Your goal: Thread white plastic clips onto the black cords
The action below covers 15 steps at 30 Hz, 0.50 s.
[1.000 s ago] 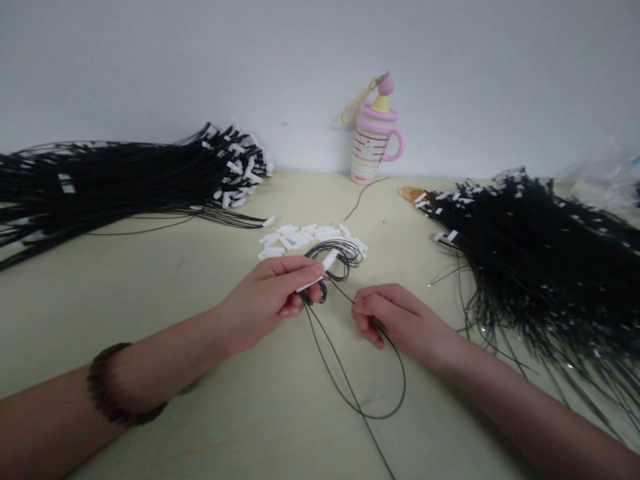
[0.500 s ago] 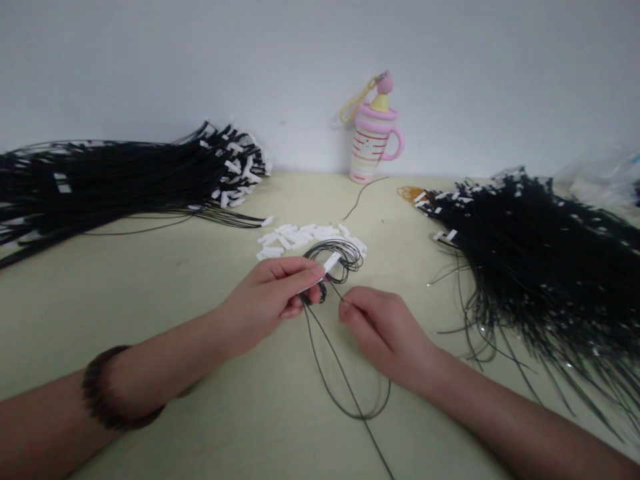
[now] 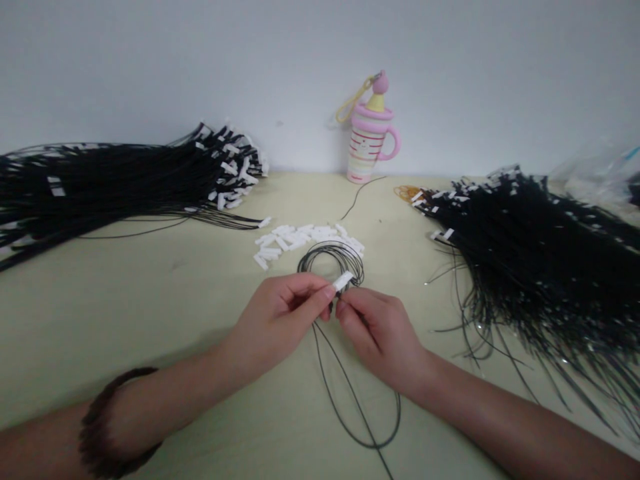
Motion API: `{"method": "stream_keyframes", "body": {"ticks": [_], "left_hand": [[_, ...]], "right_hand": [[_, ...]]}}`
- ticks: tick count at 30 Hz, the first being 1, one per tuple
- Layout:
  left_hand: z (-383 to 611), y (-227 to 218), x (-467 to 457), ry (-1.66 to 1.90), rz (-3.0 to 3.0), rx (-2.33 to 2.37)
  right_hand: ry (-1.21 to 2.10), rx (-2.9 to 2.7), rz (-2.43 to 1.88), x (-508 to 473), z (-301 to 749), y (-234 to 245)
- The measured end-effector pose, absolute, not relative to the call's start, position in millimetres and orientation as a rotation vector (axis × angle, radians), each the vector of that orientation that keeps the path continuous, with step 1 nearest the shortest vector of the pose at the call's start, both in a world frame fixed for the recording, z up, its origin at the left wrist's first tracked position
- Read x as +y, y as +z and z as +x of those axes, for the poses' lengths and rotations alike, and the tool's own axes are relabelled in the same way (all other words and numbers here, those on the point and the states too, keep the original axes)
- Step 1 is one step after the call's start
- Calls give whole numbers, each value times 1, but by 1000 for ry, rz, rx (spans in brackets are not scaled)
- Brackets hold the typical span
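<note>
Between thumb and fingers, my left hand (image 3: 285, 320) pinches a small white connector (image 3: 343, 281) together with a coil of thin black wire (image 3: 320, 248). The coil rises in a loop above the fingertips. Right beside it, my right hand (image 3: 383, 333) is closed on a strand of the same wire, its fingertips almost touching the left ones. A loose loop of wire (image 3: 345, 420) hangs down below both hands toward the near edge of the view. Just behind the coil lies a pile of small white connectors (image 3: 280, 238).
A thick bundle of black wires (image 3: 125, 180) with white ends lies at left, and another wire bundle (image 3: 540, 267) spreads at right. A pink-and-white cup (image 3: 367, 147) stands by the wall. Yellowish rubber bands (image 3: 407, 193) and a clear plastic bag (image 3: 600, 177) are at back right.
My left hand has shifted right and slightly down with the coil and connector, closing the gap to my right hand. The loose wire loop below hangs a little lower.
</note>
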<state>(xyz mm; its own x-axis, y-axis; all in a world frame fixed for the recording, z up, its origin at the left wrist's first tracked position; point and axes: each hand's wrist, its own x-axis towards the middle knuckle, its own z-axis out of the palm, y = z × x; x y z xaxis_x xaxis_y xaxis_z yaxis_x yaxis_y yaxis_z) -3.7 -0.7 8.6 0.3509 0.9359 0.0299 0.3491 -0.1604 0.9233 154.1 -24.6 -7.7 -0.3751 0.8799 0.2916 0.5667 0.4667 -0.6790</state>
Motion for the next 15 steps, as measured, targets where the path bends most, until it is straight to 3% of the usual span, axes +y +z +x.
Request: {"method": "stream_keyframes", "body": {"ticks": [9, 12, 15], "left_hand": [[-13, 17, 4, 938, 1495, 1165], [-21, 32, 0, 1048, 1483, 1022], [-24, 48, -16, 904, 1646, 820]], "right_hand": [[821, -2084, -1039, -11, 167, -4], [1096, -2096, -975, -3, 179, -3], [1350, -1950, -940, 2, 189, -3]]}}
